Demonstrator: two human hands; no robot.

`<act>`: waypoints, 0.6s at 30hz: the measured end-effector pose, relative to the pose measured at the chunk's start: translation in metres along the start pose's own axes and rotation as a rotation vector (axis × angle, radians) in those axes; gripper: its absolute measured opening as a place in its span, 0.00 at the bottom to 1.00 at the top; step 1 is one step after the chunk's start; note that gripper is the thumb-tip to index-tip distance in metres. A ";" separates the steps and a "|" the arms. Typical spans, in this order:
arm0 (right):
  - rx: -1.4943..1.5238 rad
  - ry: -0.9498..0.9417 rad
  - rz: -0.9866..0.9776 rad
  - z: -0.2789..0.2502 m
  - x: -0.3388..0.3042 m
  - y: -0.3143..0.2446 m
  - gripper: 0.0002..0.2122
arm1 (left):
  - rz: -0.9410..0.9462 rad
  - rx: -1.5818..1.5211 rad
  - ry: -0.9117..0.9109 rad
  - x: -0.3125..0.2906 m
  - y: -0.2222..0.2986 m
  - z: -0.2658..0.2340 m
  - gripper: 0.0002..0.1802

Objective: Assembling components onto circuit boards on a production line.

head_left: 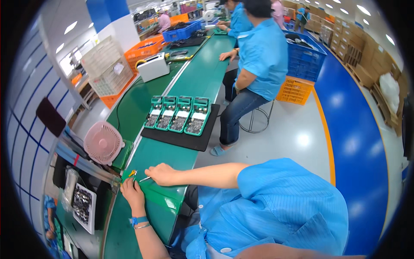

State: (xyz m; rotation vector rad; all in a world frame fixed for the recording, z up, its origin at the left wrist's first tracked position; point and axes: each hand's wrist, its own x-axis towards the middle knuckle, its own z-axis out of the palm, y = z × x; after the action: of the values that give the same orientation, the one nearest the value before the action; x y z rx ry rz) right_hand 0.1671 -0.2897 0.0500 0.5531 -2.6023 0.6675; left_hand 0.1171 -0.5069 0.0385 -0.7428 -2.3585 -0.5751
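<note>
Just right of the round pink desk fan point(102, 142), the left hand point(131, 190) pinches a small yellow-tipped part point(132, 173) on the long green worktop point(155, 155) while the right hand point(161, 175) grips a thin silver tool point(145, 178) beside it.

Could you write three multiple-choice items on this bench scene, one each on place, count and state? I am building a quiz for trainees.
1. Where is the round pink desk fan?
A. left of the green belt
B. on the black mat
C. on the blue floor

2. How many green-framed circuit boards lie on the flat black mat?
A. two
B. four
C. six

3. What does the right hand hold?
A. nothing
B. a cup
C. a thin metal tool

Key: 1 A, it stands at the belt's left edge; 2 B, four side by side; 3 C, a slim metal tip pokes from its fingers.
</note>
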 end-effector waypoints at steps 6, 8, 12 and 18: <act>-0.054 0.084 -0.006 0.005 -0.001 -0.014 0.10 | -0.070 0.152 -0.017 -0.013 -0.014 0.002 0.15; -0.087 0.109 0.002 0.007 -0.004 -0.011 0.09 | -0.073 0.238 -0.037 -0.016 -0.007 -0.003 0.16; -0.086 0.118 0.028 0.000 -0.010 -0.017 0.07 | -0.094 0.330 -0.070 -0.034 -0.004 -0.019 0.19; -0.128 0.140 -0.007 -0.002 -0.011 -0.016 0.07 | -0.145 0.338 -0.067 -0.077 -0.012 -0.052 0.18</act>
State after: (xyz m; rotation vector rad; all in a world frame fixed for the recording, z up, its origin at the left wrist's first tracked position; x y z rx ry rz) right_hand 0.1841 -0.2984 0.0526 0.4584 -2.4898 0.5132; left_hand 0.1823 -0.5731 0.0240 -0.4468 -2.4979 -0.2008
